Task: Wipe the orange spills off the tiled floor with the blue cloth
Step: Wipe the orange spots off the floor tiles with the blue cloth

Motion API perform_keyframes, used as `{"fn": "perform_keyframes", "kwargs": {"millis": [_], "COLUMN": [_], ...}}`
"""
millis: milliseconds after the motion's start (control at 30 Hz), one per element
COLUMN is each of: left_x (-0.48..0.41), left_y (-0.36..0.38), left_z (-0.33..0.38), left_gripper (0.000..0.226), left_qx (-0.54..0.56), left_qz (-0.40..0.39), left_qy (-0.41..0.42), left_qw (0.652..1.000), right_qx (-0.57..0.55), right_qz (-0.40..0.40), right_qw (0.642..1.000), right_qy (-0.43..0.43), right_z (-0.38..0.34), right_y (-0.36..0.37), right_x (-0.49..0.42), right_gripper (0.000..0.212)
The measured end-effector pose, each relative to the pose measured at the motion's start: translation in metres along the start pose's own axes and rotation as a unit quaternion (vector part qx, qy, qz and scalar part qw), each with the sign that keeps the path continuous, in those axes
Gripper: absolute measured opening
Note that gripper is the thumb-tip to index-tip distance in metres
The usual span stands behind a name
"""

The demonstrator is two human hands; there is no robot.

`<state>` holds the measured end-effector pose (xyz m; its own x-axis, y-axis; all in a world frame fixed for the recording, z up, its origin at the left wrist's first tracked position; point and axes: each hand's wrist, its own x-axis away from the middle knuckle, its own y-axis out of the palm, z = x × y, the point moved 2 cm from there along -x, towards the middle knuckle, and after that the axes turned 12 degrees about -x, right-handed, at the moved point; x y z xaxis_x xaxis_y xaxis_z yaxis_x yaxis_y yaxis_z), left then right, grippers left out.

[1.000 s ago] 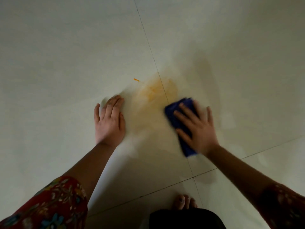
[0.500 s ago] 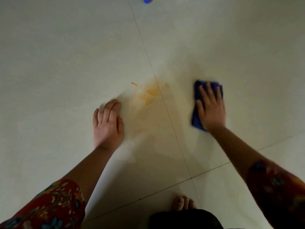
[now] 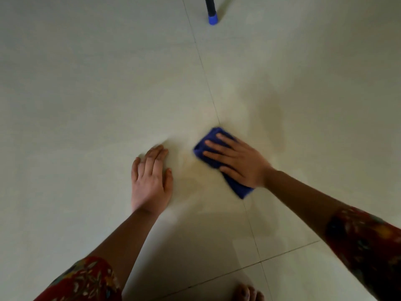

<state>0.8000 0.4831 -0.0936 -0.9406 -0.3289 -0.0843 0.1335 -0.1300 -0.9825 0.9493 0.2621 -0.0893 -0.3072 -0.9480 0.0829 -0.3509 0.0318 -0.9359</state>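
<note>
A folded blue cloth (image 3: 237, 189) lies flat on the pale tiled floor (image 3: 86, 105), across a grout line. My right hand (image 3: 238, 161) presses down on it with fingers spread, pointing left. My left hand (image 3: 152, 181) rests flat on the tile just left of the cloth, fingers together, holding nothing. Between and around the hands the floor carries only a faint yellowish smear (image 3: 195, 170); no bright orange patch shows. A dull wet sheen (image 3: 271, 122) spreads to the right of the grout line.
A black leg with a blue foot cap (image 3: 213, 19) stands on the floor at the top. My bare toes (image 3: 247, 293) show at the bottom edge. Grout lines cross near the lower right.
My right hand slid the cloth from the right back leftward over the orange patch, which no longer shows. The view tilted up, revealing the blue-capped leg. The left hand stayed planted.
</note>
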Motion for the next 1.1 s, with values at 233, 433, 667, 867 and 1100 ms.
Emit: {"fn": "perform_keyframes", "kwargs": {"millis": [233,433,667,867,1100], "left_x": [-0.001,0.000,-0.001,0.000,0.008], "left_y": [0.003,0.002,-0.001,-0.008,-0.024], "left_z": [0.000,-0.003,-0.009,-0.013,-0.049], "left_gripper": [0.046,0.045,0.045,0.046,0.044], "left_qx": [-0.005,-0.002,0.090,0.161,0.145], "left_qz": [-0.006,-0.005,0.049,0.070,0.061], "left_qy": [0.002,0.006,-0.043,-0.083,-0.082], "left_qw": [1.000,1.000,0.994,0.981,0.984], "right_qx": [-0.024,-0.020,0.055,0.039,0.059], "right_qz": [0.184,0.147,-0.038,0.133,-0.123], "right_qw": [0.891,0.924,0.989,0.978,0.943], "right_qy": [0.415,0.352,-0.131,0.159,-0.302], "right_z": [0.105,0.087,0.000,0.032,-0.070], "right_y": [-0.036,-0.042,-0.004,-0.016,0.023], "right_x": [-0.012,-0.134,-0.074,-0.093,-0.011], "right_gripper": [0.057,0.057,0.051,0.050,0.052]}}
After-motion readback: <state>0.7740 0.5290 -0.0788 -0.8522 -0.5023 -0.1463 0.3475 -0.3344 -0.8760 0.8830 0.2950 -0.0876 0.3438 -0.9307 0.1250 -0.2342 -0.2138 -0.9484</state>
